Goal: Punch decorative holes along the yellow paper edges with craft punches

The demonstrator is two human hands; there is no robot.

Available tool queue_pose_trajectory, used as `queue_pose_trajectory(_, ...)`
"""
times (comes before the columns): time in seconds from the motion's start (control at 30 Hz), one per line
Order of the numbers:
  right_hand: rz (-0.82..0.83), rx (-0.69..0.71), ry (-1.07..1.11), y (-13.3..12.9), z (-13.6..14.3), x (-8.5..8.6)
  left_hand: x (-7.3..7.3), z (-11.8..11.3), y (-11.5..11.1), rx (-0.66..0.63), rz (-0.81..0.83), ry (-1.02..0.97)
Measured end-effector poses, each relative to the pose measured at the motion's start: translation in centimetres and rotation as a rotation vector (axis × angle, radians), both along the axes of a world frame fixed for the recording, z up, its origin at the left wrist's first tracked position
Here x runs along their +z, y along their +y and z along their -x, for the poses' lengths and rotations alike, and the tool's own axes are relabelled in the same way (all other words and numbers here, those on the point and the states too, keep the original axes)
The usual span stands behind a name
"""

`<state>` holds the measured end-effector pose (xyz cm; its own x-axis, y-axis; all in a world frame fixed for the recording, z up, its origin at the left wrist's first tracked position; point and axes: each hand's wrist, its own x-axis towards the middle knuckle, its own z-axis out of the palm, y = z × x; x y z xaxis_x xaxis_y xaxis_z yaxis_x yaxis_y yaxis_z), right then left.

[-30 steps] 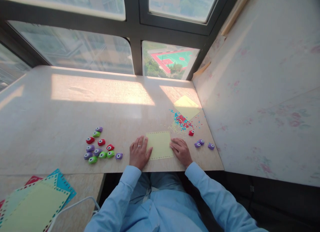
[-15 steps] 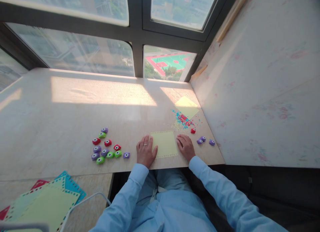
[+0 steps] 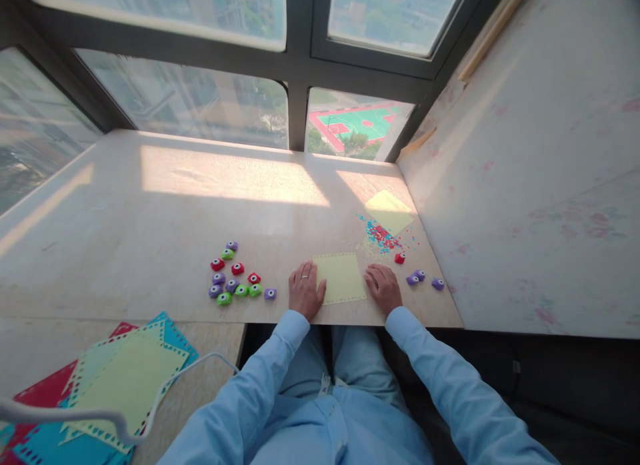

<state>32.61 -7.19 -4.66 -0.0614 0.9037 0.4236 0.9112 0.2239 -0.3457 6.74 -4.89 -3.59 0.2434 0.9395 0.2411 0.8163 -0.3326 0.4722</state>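
A pale yellow sheet of paper [image 3: 342, 279] with small holes punched along its edges lies flat before me. My left hand [image 3: 306, 290] rests at its left edge, fingers stretched out, a ring on one finger and the thumb over the paper. Beside the right edge, my right hand [image 3: 383, 287] lies on the table with its fingers loosely bent and nothing visible in them. Left of my left hand are several small craft punches in purple, green and red; the nearest is a purple punch [image 3: 271, 294]. A red punch [image 3: 400, 258] sits beyond my right hand.
Purple punches [image 3: 438, 284] stand near the wall [image 3: 530, 205]. Red, blue and yellow paper bits [image 3: 383, 237] lie by another yellow sheet [image 3: 387, 209]. A stack of punched coloured sheets [image 3: 130, 371] lies lower left, crossed by a white cable [image 3: 167, 381]. Windows [image 3: 200, 105] line the back.
The view has shifted slightly left, so everything appears further right. Both hands and the yellow sheet keep their places on the table.
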Motion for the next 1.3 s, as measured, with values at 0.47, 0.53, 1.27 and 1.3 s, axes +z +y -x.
queue_pose_trajectory(0.47, -0.043, 0.025, 0.044, 0.1, -0.2, -0.5, -2.0, 4.1, -5.8, 0.233, -0.287, -0.269)
queue_pose_trajectory(0.53, -0.042, 0.024, 0.049, 0.0, -0.2, -0.5, -2.0, 5.3, -6.4, 0.27, -0.275, -0.26)
queue_pose_trajectory(1.27, -0.025, 0.015, 0.125, -0.3, -0.2, -1.0, -2.4, 7.9, 0.5, 0.476, -0.147, -0.089)
queue_pose_trajectory(1.3, -0.023, 0.012, 0.132, -0.3, -0.2, -1.0, -2.5, 7.3, 0.5, 0.467, -0.152, -0.094)
